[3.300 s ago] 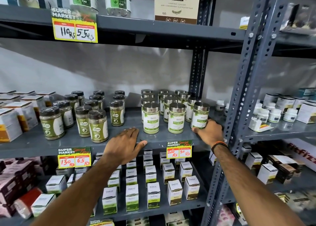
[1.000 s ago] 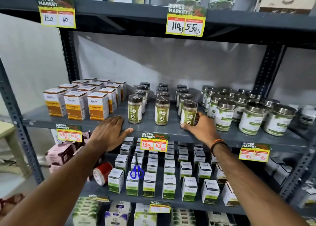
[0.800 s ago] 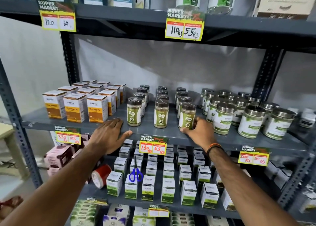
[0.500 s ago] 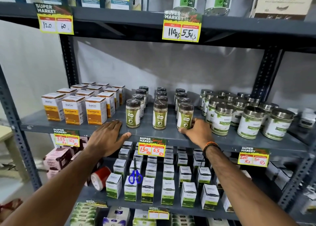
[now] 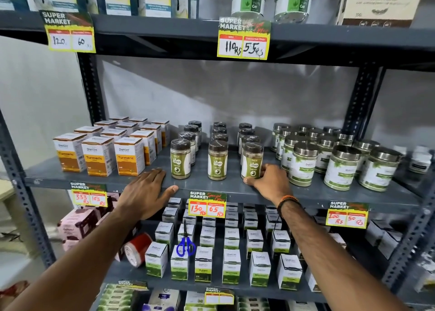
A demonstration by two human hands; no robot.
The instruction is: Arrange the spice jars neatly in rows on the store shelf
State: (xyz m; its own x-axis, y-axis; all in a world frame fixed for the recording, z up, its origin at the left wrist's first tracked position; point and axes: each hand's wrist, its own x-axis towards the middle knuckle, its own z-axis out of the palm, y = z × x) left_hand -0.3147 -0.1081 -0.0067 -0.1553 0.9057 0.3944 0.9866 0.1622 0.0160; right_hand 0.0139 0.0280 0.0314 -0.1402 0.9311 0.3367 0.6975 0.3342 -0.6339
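The last half second has brought almost no movement. The right hand still cups the base of the front jar of the right-hand row, thumb along the shelf in front of it and fingers curled round its right side, just as it did a moment ago. The left hand stays flat and spread on the front edge of the shelf, holding nothing, just below and to the left of the front jar of the left-hand row.

Compared with a second ago, that right-hand jar stands a touch straighter and closer to level with its neighbours. The brown-lidded spice jars now form three files running from the front edge toward the back, with clear gaps between them. They sit between the turmeric boxes on the left and the steel-lidded jars toward the right end.

This looks like the final nudge on this group. The front three jars line up roughly parallel to the edge, so little seems left here beyond letting go. The steel-lidded jars look less even toward the right end and may want attention next.
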